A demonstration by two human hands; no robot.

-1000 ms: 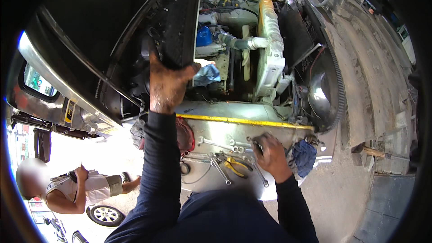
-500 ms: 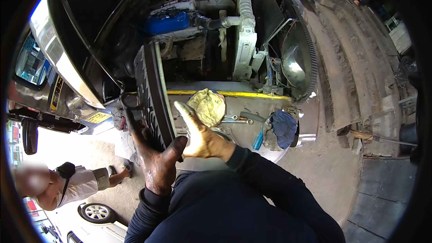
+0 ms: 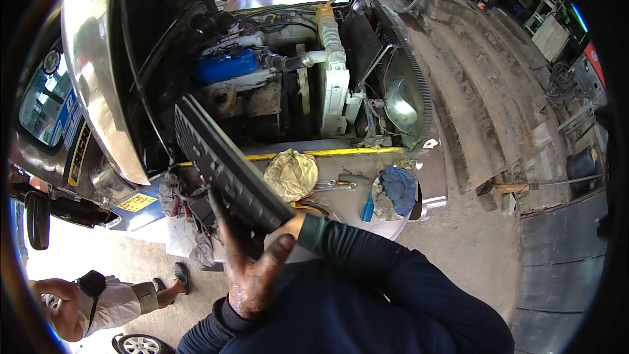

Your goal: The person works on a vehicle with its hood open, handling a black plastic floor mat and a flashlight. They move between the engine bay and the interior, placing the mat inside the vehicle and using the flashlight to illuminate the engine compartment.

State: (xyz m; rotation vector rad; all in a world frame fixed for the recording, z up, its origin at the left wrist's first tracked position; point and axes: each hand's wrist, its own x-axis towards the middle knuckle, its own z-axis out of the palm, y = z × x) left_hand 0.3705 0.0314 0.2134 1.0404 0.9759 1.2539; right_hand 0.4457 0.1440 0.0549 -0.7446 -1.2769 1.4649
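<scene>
In front of my chest I hold up a thick, flat black panel (image 3: 226, 167) with a ribbed side and a paler edge. It leans, its upper end toward the engine bay. My left hand (image 3: 252, 272), dark with grime, is closed on its lower left side, with the thumb at the lower end. Most of my right hand (image 3: 292, 225) is behind the panel's lower right end, holding it there; its fingers are hidden. Just right of the panel, a crumpled yellowish cloth (image 3: 291, 176) lies on the car's metal body.
Wrenches (image 3: 335, 185), a blue-handled tool (image 3: 367, 208) and a blue-grey cloth (image 3: 398, 190) lie farther right. Ahead is the open engine bay with a blue engine cover (image 3: 227, 65). Dirty rags (image 3: 171, 193) are at the left. A person (image 3: 111, 301) stands at the lower left.
The panel has tipped over to the left and turned its ribbed side more into view. My right hand has moved lower behind it, and my view has shifted.
</scene>
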